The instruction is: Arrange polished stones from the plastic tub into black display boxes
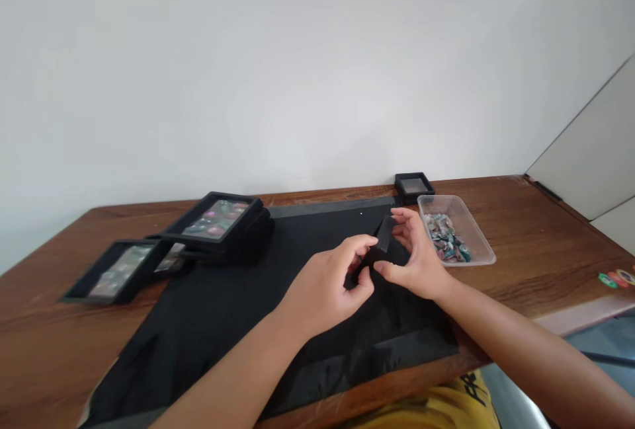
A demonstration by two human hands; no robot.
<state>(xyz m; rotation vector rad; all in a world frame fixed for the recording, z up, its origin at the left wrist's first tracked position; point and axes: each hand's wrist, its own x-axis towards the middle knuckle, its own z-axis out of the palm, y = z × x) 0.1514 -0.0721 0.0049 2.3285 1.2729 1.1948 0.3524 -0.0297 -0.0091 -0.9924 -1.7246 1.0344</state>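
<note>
Between my two hands, above the black mat, is a small black display case, tilted so that mostly its dark edge faces me. My left hand pinches its left side with thumb and fingers. On the right side, my right hand grips it with the thumb low and the fingertips at the upper edge. Whether the case is opened a little, and what is inside it, I cannot make out. Just right of my right hand stands a clear plastic tub holding several small shiny, colourful pieces.
At the left, several black-framed cases with colourful items behind clear windows lie stacked, and another case leans beside them. A smaller black case sits by the wall. Round stickers mark the wooden table's right edge.
</note>
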